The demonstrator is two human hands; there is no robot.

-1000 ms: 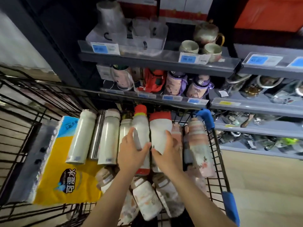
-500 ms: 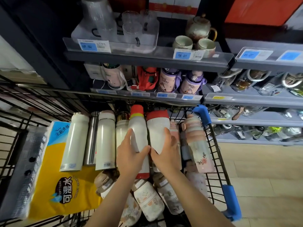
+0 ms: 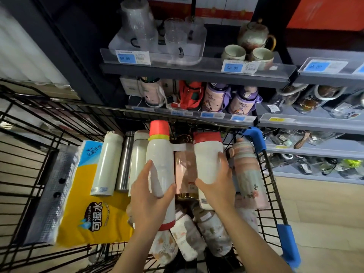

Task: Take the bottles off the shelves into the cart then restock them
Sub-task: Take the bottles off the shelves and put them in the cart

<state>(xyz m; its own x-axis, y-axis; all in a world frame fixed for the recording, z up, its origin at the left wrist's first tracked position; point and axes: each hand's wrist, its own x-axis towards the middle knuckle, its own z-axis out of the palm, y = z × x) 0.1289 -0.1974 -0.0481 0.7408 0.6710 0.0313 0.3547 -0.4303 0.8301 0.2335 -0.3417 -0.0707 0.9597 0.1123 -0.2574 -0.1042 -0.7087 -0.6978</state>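
My left hand (image 3: 149,196) grips a tall white bottle with a red cap and yellow ring (image 3: 159,154), raised above the black wire cart (image 3: 35,134). My right hand (image 3: 218,186) grips a wider white bottle with a red lid (image 3: 206,154) beside it. Between them a pink translucent bottle (image 3: 184,170) lies in the cart. Several more bottles lie there: white ones (image 3: 107,164) on the left, a pastel striped one (image 3: 248,170) on the right, floral ones (image 3: 212,229) under my wrists.
A yellow and blue tissue pack (image 3: 86,203) fills the cart's left side. Blue handle grips (image 3: 254,138) mark its right rim. The shelf behind the cart (image 3: 197,113) carries purple and red kids' bottles; the one above (image 3: 197,73) has glassware and a tea set.
Both hands have lifted their bottles up and apart from each other, uncovering the pink bottle between them. The view has moved closer to the shelves.
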